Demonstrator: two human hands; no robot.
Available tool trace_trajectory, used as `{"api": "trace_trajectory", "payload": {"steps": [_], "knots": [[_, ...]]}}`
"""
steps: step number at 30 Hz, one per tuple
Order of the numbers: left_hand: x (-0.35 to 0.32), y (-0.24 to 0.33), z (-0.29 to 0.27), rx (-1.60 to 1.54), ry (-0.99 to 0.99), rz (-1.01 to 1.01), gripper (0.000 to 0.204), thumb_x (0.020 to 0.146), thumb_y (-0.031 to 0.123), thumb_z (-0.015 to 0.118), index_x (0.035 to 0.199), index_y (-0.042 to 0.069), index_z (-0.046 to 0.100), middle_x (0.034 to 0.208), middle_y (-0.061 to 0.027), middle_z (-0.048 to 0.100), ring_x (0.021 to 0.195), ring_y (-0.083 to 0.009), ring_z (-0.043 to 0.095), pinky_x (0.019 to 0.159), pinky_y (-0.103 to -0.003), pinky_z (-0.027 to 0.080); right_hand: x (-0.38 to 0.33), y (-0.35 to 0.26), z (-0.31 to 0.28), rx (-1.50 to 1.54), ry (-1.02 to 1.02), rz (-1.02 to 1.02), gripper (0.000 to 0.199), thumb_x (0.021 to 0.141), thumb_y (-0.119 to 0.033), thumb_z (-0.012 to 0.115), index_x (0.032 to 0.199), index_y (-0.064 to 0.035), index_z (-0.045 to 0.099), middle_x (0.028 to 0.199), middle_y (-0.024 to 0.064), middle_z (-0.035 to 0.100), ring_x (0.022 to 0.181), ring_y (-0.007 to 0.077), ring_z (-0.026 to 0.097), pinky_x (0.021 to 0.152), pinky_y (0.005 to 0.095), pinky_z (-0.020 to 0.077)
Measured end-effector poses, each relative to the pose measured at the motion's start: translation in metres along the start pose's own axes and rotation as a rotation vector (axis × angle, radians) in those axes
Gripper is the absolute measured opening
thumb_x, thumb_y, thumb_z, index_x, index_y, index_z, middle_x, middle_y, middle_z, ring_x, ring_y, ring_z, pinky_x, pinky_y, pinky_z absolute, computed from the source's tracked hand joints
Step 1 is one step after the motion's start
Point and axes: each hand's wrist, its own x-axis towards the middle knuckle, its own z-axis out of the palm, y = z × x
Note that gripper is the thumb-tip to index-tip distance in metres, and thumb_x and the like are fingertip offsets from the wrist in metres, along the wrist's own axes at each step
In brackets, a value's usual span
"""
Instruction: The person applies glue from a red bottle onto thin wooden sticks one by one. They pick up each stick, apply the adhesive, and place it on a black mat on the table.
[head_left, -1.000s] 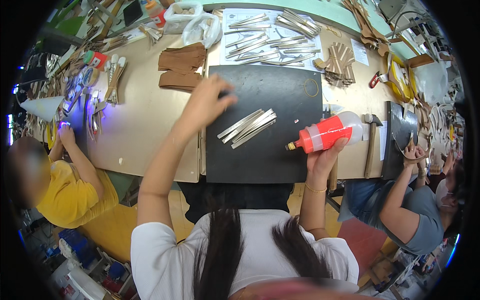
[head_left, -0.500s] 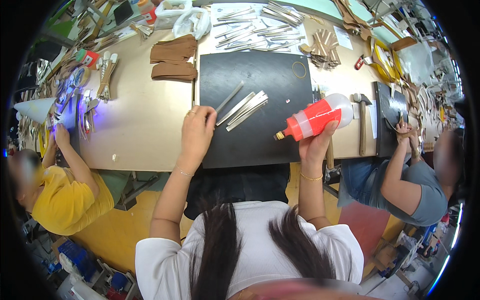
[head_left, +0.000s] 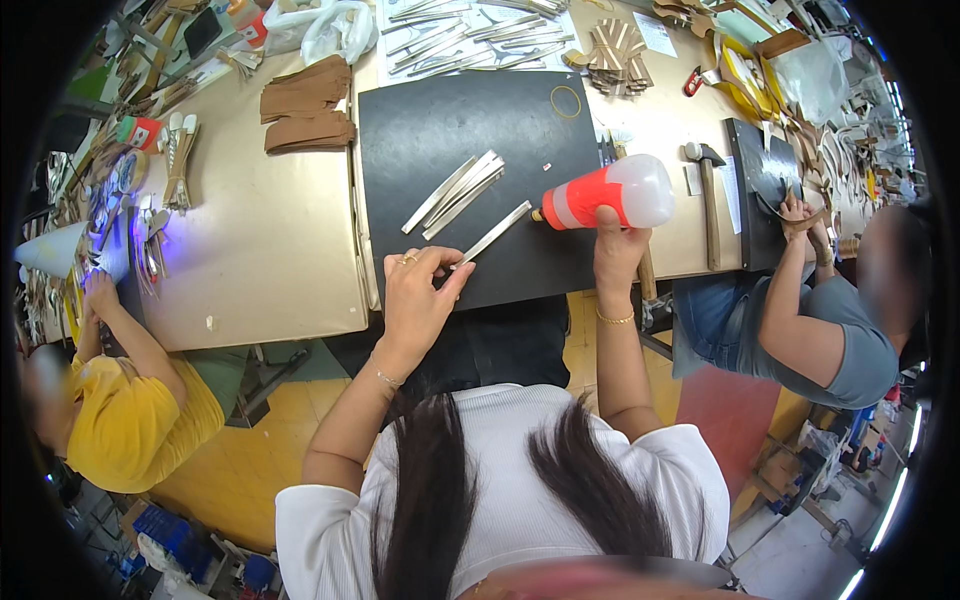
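My left hand (head_left: 418, 302) pinches the near end of a thin pale strip (head_left: 499, 232) between thumb and fingers. The strip points away and to the right, low over a black work mat (head_left: 440, 118). In my right hand (head_left: 620, 252) is a squeeze bottle (head_left: 600, 193) with a red band and a clear, rounded base. It lies tilted on its side, and its narrow nozzle is at the strip's far end; I cannot tell whether they touch. Just beyond my left hand, several similar strips (head_left: 462, 190) rest in a loose bunch on the mat.
Brown leather pieces (head_left: 308, 130) are stacked left of the mat, and many strips (head_left: 470, 40) lie on white paper behind it. A rubber band (head_left: 565, 101) sits on the mat. A hammer (head_left: 709, 210) lies at right. Co-workers sit on both sides.
My left hand has brought a single strip off to the right of the bunch. The bottle has moved left, its nozzle now meeting the strip's far end in view. The whole view has shifted slightly.
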Motion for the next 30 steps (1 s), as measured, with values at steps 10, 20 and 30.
{"api": "trace_trajectory", "payload": {"steps": [10,20,30], "knots": [[0.0,-0.001,-0.002,-0.026,-0.003,-0.036,0.013,0.08,0.02,0.074,0.082,0.008,0.068,0.069,0.0,0.062,0.068,-0.0144,0.055,0.079,-0.03,0.034,0.013,0.003,0.012,-0.069,-0.101,0.024,0.041,0.078,-0.022,0.081,0.106,0.0022,0.061,0.097,0.0055,0.066,0.088,0.0129,0.061,0.081,0.0279,0.0494],[-0.004,-0.009,0.004,-0.034,0.025,-0.043,0.024,0.077,0.016,0.077,0.096,0.007,0.065,0.081,-0.0016,0.065,0.074,-0.0151,0.057,0.079,-0.029,0.036,0.003,0.005,0.025,-0.007,-0.169,0.086,0.035,0.079,-0.021,0.081,0.099,0.0031,0.065,0.093,0.0062,0.068,0.086,0.013,0.063,0.079,0.0282,0.0498],[-0.006,-0.014,0.011,0.132,0.155,0.198,0.039,0.073,0.012,0.079,0.106,0.007,0.059,0.079,-0.0006,0.064,0.074,-0.0167,0.058,0.075,-0.034,0.035,-0.024,0.01,0.048,0.143,-0.207,0.248,0.043,0.081,-0.032,0.078,0.1,0.0042,0.065,0.093,0.0042,0.066,0.086,0.0105,0.06,0.077,0.0263,0.0482]]}}
